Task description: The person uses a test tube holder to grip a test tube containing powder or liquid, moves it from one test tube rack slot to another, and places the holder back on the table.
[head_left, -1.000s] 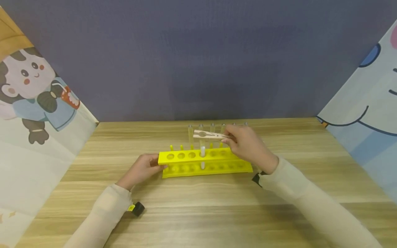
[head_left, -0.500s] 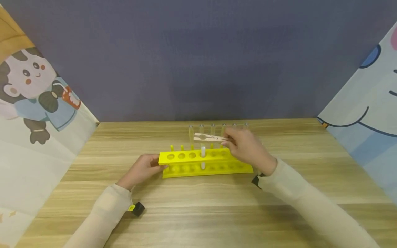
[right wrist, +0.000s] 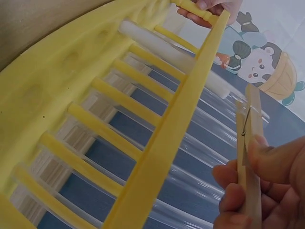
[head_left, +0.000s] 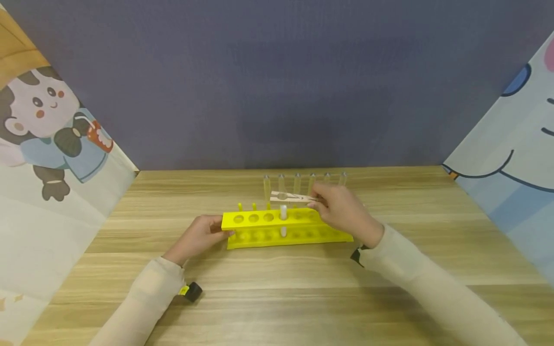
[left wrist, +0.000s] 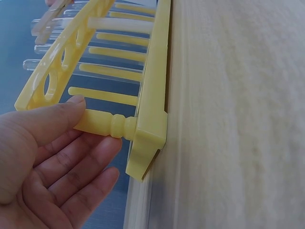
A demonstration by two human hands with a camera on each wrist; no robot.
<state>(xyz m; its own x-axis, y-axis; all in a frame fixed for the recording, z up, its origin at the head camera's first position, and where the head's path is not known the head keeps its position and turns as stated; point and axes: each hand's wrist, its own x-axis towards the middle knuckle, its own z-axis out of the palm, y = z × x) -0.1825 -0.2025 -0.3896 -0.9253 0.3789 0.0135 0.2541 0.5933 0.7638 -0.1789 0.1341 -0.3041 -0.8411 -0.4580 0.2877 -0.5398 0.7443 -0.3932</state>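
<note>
My left hand (head_left: 200, 239) grips the left end of a yellow test tube rack (head_left: 255, 226); in the left wrist view, thumb and fingers pinch its end post (left wrist: 97, 121). Upright in a middle hole stands a test tube (head_left: 283, 212) with white contents in its lower part. My right hand (head_left: 339, 207) pinches a wooden test tube clamp (head_left: 291, 197) just above the rack. The clamp's tip lies around the clear upper part of that tube, close to its mouth, in the right wrist view. The right hand covers the rack's right end in the head view.
Behind the rack, several clear test tubes (head_left: 267, 185) stand upside down on yellow pegs (head_left: 240, 206). A wood-grain table (head_left: 277, 298) lies underneath. The dark blue back wall (head_left: 277, 86) and cartoon-printed side panels (head_left: 56, 125) enclose the space.
My right hand and the clamp have moved slightly down toward the rack. The left hand, the rack and the tube's white part have stayed nearly still.
</note>
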